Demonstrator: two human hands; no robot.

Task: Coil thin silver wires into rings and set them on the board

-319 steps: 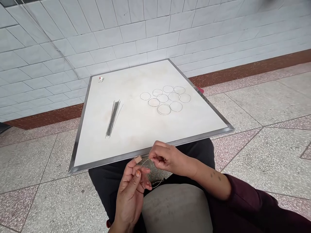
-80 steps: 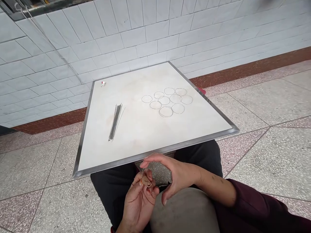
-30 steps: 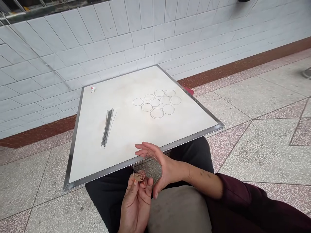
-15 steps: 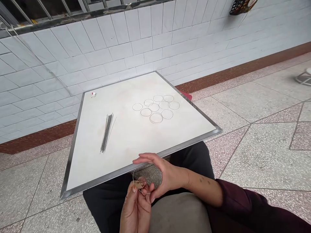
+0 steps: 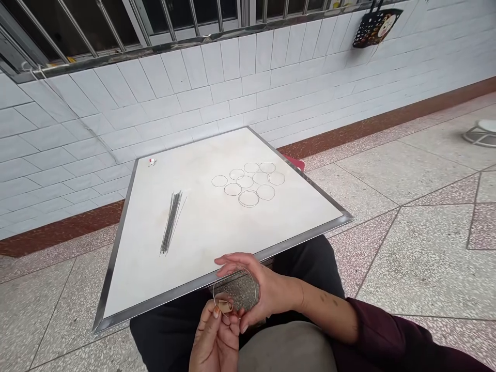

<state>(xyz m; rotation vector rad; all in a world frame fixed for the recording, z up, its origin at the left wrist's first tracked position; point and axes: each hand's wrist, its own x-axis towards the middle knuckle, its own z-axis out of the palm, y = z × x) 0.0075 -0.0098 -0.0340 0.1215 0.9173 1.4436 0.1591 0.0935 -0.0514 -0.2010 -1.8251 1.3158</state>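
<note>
While the left hand, at lower centre of the head view, pinches a thin, pale, round metal-wire ring between thumb and fingertips at its lower left, the right hand curves around the ring's right side, fingers above and thumb below; whether these press on the wire cannot be told. A tan, rolled-looking wrap sits at a left fingertip. The ring is held upright at the near edge of a square white tabletop with grey metal edging. At left of centre on this surface lies a narrow bundle of straight, dark, thin wires, a few strands splayed. Right of it, mid-frame, thin dark wire circles lie flat, several overlapping. A small white-and-red object rests near the tabletop's far left corner.
</note>
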